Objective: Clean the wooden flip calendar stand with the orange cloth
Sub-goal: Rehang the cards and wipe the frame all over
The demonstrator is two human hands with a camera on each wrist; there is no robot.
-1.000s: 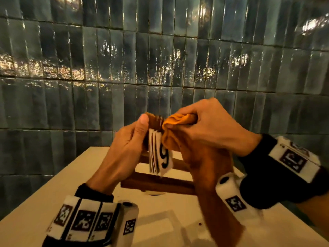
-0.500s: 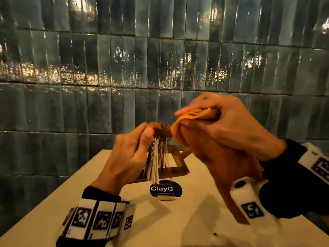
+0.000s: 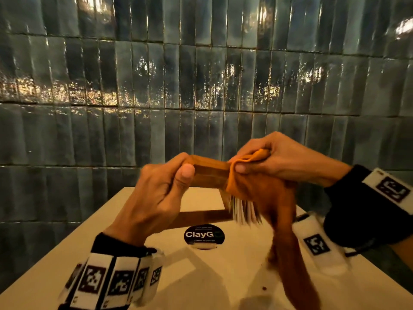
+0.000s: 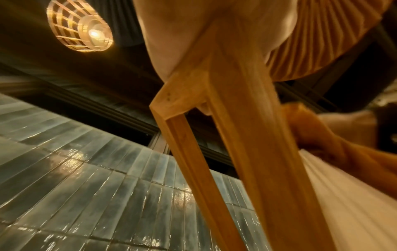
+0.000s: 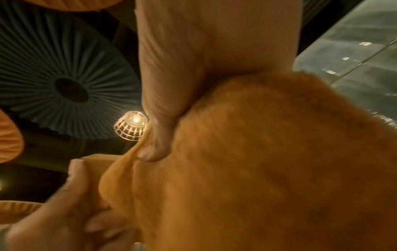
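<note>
Your left hand [image 3: 156,195] has its grip clenched around one end of the wooden flip calendar stand [image 3: 210,175], thumb on the near face, holding it raised off the surface [image 3: 138,220]. Your right hand [image 3: 283,159] pinches the orange cloth [image 3: 252,186] over the opposite end of the same top bar, thumb in front and fingers curled behind, with the rest of the cloth hanging down in a long tail towards the surface. The relation that matters: the bar's long axis runs straight from one grip to the other, so the bare wood lies just to the left of your cloth grip, and a wipe along it would head towards your left thumb. Your right hand is the nearer to the uncleaned stretch; the left is best kept as the anchor. The stand is a frame of squared, smooth, warm-toned timber; the left wrist view shows its glued corner joint and a straight rail running away from the palm. The white cards [image 3: 243,211] hang fanned below the bar, partly under the cloth, and look loose enough to snag. The cloth is soft, fuzzy and limp. A round black sticker [image 3: 204,234] lies on the surface beneath the stand.
</note>
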